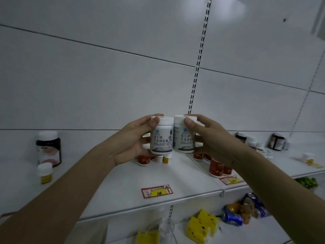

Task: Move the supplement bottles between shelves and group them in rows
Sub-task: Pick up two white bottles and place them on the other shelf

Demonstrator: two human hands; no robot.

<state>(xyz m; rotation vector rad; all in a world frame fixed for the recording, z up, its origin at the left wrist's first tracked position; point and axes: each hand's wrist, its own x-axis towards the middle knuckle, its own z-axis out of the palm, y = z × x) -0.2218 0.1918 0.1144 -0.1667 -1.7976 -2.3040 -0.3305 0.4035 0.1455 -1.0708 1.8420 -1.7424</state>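
Two white supplement bottles with white caps and blue-logo labels are held upright side by side, touching, above the white shelf. My left hand grips the left white bottle, thumb on its cap. My right hand grips the right white bottle the same way. Under my hands stand several red-labelled bottles and a small yellow-labelled one, partly hidden.
At the shelf's left stand a big dark jar and a small yellow-labelled bottle. More jars and small bottles sit at the back right. Red price tags lie near the front edge. The lower shelf holds yellow packs and snack bags.
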